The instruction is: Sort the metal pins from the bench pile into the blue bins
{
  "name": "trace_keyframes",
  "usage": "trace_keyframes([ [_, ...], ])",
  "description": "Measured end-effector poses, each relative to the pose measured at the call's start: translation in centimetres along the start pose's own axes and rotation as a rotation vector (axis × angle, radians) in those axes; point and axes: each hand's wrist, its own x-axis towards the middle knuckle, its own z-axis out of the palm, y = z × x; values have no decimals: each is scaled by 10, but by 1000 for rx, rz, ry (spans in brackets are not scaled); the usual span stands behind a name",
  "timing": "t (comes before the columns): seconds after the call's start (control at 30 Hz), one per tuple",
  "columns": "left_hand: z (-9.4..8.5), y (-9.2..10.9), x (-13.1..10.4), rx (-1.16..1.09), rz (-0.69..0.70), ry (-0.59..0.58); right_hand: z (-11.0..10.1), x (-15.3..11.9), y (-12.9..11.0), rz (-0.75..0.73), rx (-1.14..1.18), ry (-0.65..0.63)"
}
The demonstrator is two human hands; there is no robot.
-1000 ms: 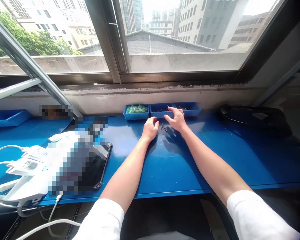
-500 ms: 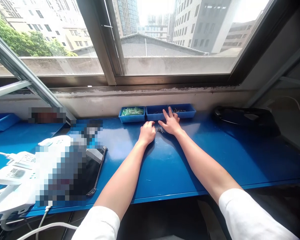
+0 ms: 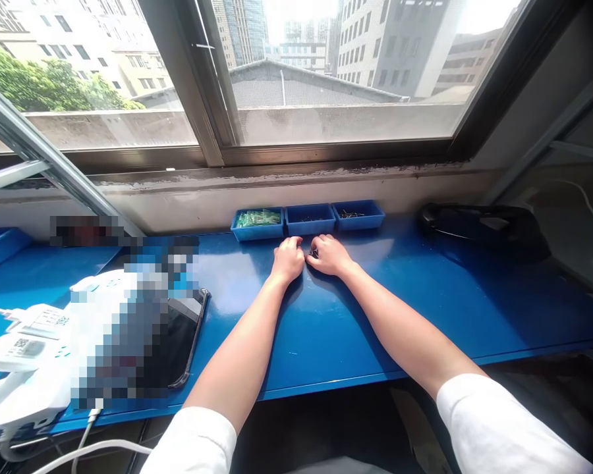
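Observation:
Three small blue bins stand in a row at the back of the blue table. The left bin point(image 3: 257, 232) holds green-and-clear packets, while the middle bin point(image 3: 310, 228) and the right bin point(image 3: 360, 224) contain small dark pieces. My left hand point(image 3: 289, 258) rests on the table before the bins, its fingers curled round something I cannot make out. Close beside it, my right hand point(image 3: 329, 255) has its fingers bent down over a small pile of dark pieces point(image 3: 314, 252), partly hidden by the fingers.
At the left lie a white power strip point(image 3: 24, 388) with plugs and cables, and a dark phone-like device point(image 3: 192, 342). A black bag point(image 3: 484, 227) sits at the back right. Metal struts slant at both sides, below a window.
My right hand has drawn back from the bins toward my left hand, and its spread fingers have curled down over the small pile. The view has shifted slightly.

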Motion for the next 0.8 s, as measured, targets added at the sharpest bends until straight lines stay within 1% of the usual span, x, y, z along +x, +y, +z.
trace_keyframes([
  [0.2, 0, -2, 0, 25, 12, -9, 1, 0, 2, -19, 28, -17],
  [0.43, -2, 2, -4, 102, 51, -53, 2, 0, 3, 2, 37, -29],
  [0.7, -1, 1, -5, 137, 100, -66, 5, 1, 7, 32, 85, 1],
  [0.8, -2, 1, -5, 126, 95, -66, 5, 1, 6, 44, 109, 43],
])
